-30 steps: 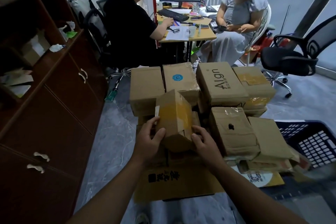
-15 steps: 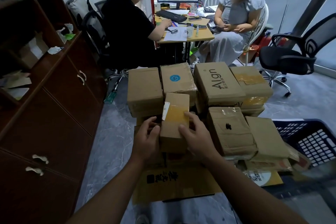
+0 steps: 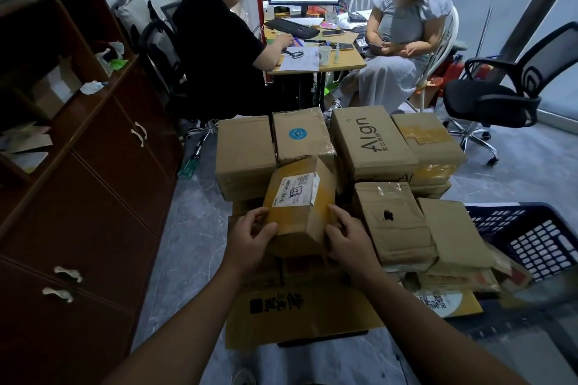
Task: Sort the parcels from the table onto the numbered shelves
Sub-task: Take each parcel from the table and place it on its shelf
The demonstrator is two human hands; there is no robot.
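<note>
Held parcel: small brown carton wrapped in yellow tape, tilted, raised above the front of the pile; white shipping label faces you, with a barcode and a hand-marked box, print too small to read.
Your left hand: clamped on the parcel's lower left corner, thumb on the top face, fingers curled around the side.
Your right hand: pressed to the parcel's lower right side, fingers together against the cardboard, thumb underneath and hidden.
Align box: back row, reads "Align" with small characters beside it.
Blue-sticker box: round blue sticker on top, text unreadable.
Flat carton: beneath the pile, nearest you; bold black characters and a square mark.
Yellow flat sheet: a QR code shows.
Taped box: just right of your right hand, black smudge on top.
Blue basket: right of the pile.
Wooden cabinet: at your left.
</note>
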